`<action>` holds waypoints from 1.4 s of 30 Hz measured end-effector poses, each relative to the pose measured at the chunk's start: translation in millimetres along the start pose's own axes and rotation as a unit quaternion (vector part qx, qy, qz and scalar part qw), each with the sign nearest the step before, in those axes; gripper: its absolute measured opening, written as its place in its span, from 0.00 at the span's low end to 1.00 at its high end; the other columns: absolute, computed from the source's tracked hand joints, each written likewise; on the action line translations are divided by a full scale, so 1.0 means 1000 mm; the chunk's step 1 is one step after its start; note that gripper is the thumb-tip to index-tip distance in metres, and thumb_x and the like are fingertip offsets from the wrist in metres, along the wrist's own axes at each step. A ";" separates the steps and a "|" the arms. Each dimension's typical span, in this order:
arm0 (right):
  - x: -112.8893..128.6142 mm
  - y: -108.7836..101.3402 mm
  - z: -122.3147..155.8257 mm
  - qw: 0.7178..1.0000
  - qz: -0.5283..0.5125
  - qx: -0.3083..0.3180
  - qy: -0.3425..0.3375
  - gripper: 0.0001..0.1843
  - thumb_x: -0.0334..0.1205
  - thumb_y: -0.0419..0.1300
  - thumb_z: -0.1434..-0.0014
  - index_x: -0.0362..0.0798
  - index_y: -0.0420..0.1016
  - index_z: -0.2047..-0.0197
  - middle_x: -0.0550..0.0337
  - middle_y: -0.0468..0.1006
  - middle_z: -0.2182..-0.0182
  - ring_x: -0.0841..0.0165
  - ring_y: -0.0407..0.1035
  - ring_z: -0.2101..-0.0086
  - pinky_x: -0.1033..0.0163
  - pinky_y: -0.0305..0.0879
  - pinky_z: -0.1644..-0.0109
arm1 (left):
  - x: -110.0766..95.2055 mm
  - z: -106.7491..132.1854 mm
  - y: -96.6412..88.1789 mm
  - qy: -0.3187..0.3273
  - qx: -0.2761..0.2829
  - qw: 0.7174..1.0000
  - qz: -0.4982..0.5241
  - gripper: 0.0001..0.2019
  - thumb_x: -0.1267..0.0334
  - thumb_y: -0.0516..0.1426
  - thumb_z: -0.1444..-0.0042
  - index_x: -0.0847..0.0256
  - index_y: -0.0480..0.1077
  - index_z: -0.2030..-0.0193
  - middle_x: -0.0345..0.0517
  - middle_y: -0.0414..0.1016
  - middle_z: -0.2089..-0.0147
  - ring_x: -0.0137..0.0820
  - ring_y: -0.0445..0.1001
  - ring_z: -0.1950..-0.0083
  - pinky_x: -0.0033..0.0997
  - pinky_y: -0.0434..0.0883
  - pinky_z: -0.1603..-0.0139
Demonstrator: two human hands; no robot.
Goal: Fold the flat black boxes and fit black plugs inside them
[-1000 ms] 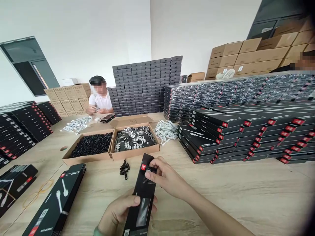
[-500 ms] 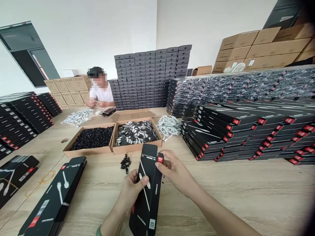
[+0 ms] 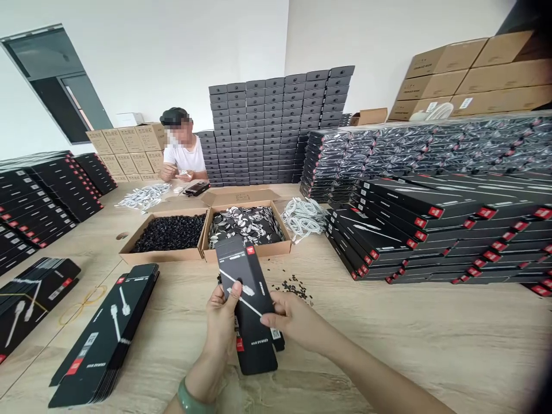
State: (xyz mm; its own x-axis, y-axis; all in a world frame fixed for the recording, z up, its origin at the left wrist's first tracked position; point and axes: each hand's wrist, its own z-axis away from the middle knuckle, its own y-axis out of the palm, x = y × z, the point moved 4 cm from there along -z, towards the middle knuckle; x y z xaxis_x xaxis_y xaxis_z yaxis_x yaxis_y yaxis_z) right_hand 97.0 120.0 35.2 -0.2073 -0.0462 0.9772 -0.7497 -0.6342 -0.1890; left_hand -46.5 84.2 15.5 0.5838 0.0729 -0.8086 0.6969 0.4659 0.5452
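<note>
Both my hands hold a long flat black box with a white cable picture and a red tag, tilted up over the wooden table. My left hand grips its left edge with the thumb on the front. On the box's lower right edge my right hand pinches with closed fingers. A few small black pieces lie scattered on the table just beyond my right hand.
Two open cartons hold black small parts and bagged cables. A pile of flat black sleeves lies at my left. Stacked black boxes fill the right side and far left. White cables lie behind. A person sits opposite.
The box has turned and swung left, its front now facing me. My right hand has slid from its top end down to the lower right edge. The camera has tilted.
</note>
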 end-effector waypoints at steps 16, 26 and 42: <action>-0.002 -0.002 0.003 0.987 -0.112 0.080 0.085 0.25 0.50 0.67 0.47 0.49 0.69 0.49 0.68 0.72 0.73 0.71 0.65 0.75 0.66 0.62 0.70 | -0.007 -0.009 -0.013 0.029 -0.109 0.991 0.072 0.17 0.53 0.69 0.56 0.56 0.71 0.64 0.36 0.80 0.69 0.28 0.76 0.71 0.27 0.73 0.69; -0.027 0.022 0.000 0.925 -0.312 0.111 0.187 0.18 0.36 0.73 0.60 0.46 0.71 0.68 0.68 0.71 0.75 0.78 0.57 0.78 0.68 0.58 0.69 | -0.008 -0.009 -0.015 0.062 -0.125 0.987 0.078 0.17 0.54 0.68 0.54 0.56 0.70 0.61 0.40 0.80 0.64 0.27 0.77 0.68 0.26 0.75 0.68; -0.028 0.024 0.006 0.911 -0.323 0.163 0.198 0.18 0.34 0.76 0.66 0.43 0.76 0.71 0.69 0.71 0.80 0.79 0.56 0.79 0.68 0.58 0.70 | -0.009 -0.001 -0.007 0.081 -0.097 0.992 0.012 0.19 0.50 0.65 0.52 0.61 0.71 0.59 0.45 0.81 0.64 0.30 0.78 0.70 0.29 0.76 0.69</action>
State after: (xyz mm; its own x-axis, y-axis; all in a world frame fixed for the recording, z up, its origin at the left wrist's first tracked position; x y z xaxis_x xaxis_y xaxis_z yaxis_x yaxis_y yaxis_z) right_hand 88.3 101.2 3.7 -0.0477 0.6597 0.7500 -0.5818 -0.6287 0.5160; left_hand -57.6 80.9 18.9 0.5131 0.2197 -0.8297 0.5813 0.6223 0.5243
